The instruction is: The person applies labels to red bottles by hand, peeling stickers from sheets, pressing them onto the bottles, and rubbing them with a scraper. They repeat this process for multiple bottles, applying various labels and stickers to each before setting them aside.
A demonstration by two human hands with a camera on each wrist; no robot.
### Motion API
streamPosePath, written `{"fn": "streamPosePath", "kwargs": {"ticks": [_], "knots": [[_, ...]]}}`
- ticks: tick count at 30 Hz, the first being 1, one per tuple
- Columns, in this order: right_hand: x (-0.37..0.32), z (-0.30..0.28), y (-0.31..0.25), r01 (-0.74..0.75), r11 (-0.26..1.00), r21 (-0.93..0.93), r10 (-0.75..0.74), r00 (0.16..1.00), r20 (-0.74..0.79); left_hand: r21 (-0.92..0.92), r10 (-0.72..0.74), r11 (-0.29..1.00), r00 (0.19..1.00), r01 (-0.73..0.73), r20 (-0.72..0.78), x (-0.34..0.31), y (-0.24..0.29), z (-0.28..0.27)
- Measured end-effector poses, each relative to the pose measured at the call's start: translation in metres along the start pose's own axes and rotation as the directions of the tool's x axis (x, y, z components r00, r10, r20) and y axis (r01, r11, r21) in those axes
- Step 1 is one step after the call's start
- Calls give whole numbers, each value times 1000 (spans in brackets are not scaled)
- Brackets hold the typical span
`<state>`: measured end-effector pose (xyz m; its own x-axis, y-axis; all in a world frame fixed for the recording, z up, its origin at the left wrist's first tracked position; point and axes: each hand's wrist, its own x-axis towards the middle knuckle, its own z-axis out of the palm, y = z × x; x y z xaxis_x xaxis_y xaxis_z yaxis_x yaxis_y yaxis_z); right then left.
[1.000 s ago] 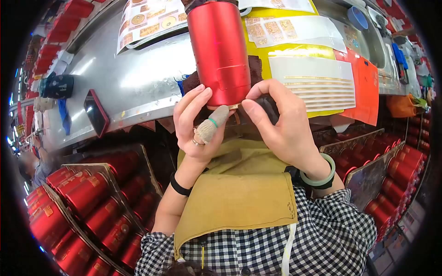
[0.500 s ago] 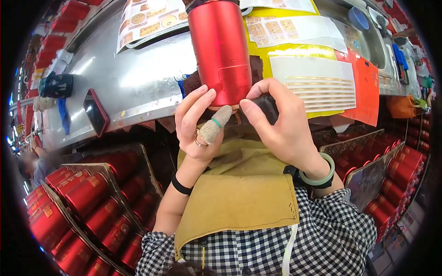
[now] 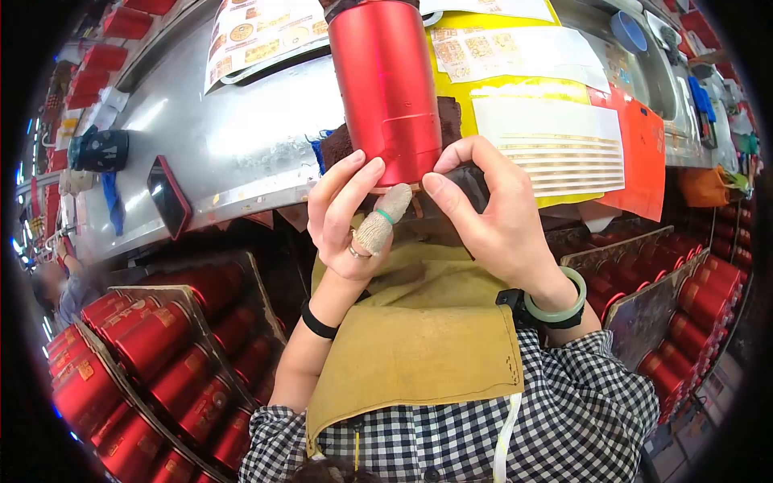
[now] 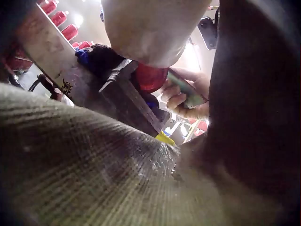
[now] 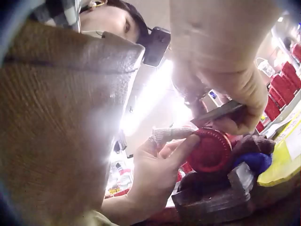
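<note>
While I am watching the head view, item 1, the can (image 3: 385, 88), is lying on a block (image 3: 332, 146) at the bench (image 3: 225, 137) edge and is turning: its panel outline, facing me 1 second ago, is rolling out of sight. Left hand (image 3: 346, 217): fingers pressed together, gripping the near end. Right hand (image 3: 491, 217): pinching a dark tool (image 3: 463, 179) against the rim.

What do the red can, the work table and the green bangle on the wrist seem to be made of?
The can: probably metal with a satin red coat; soft straight highlight, pressed seams.
The table: sheet metal, likely steel, brushed grey; broad dull glare, scuffs.
The bangle: pale green, smooth and glossy; jade or glass, cannot tell which.
</note>
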<state>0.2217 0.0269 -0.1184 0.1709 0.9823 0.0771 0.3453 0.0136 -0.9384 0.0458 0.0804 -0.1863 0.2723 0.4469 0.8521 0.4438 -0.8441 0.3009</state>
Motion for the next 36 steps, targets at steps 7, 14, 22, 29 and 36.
{"fn": "streamPosePath", "kwargs": {"ticks": [7, 14, 22, 29, 36], "knots": [[-1, -2, 1, -53, 997, 56, 52, 998, 18, 1, 16, 1000, 1000, -16, 16, 0, 0, 1], [-1, -9, 4, -96, 993, 73, 98, 995, -23, 77, 51, 996, 998, -55, 43, 3, 0, 0], [-9, -22, 22, -6, 999, 43, 12, 992, -124, 235, 112, 963, 990, -130, 87, 9, 7, 2], [-6, -31, 18, 354, 887, -298, -438, 850, -294, 153, -101, 984, 993, 90, 66, 14, 23, 7], [-10, -10, 13, 630, 686, -363, -685, 728, -31, 136, -114, 987, 974, 88, 198, 33, 17, -4]]}}
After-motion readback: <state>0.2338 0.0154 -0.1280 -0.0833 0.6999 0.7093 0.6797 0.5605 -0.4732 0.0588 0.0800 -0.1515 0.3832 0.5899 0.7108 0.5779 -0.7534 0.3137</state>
